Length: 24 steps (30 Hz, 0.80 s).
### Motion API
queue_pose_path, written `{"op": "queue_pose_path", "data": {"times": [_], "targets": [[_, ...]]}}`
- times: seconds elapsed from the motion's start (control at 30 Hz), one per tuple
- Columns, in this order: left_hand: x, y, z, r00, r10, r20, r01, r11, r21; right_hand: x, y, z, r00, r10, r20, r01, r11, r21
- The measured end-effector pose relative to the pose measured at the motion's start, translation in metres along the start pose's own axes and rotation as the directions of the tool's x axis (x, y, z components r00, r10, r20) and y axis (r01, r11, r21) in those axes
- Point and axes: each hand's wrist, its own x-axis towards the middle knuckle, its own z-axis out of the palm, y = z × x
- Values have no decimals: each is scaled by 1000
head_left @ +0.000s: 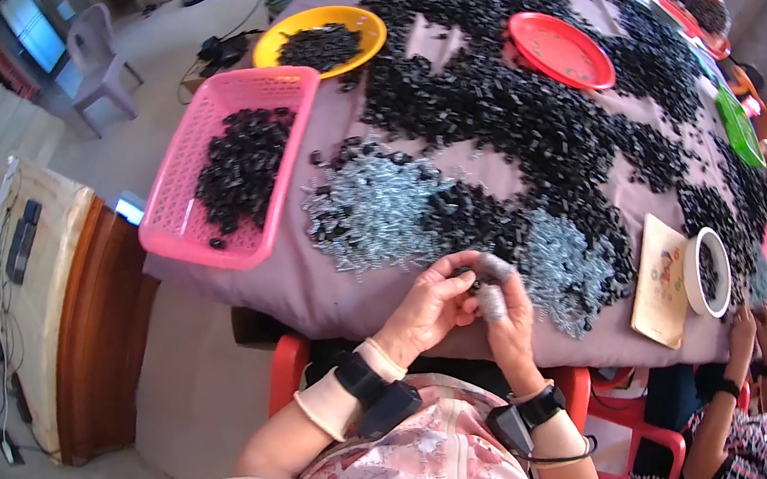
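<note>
My left hand (428,311) and my right hand (507,310) meet above the near edge of the cloth-covered table. Left thumb and fingers are pinched on a small black part (475,281), mostly hidden by the fingers. Grey tape wraps some fingertips of my right hand, which curls in against the left; what it grips is hidden. Just beyond lies a pile of silver screw-like pieces (378,205), mixed with loose black parts (478,229). Another silver pile (566,270) is right of my hands.
A pink basket (166,210) and a yellow plate (266,51) hold black parts at the left. A red plate (560,53) lies among the black parts. To the right are a cardboard piece (659,280) and a white bowl (722,274). A co-worker's arms (742,352) reach in nearby.
</note>
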Motion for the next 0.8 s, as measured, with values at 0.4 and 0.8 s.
{"op": "queue_pose_path", "data": {"times": [0.4, 0.8], "targets": [[-53, 85, 24, 907, 413, -80, -324, 807, 494, -1, 3, -11, 999, -27, 29, 34, 955, -295], [-49, 169, 5, 528, 826, 200, -324, -22, 946, 0, -9, -6, 999, 23, 42, -19, 995, -102]]}}
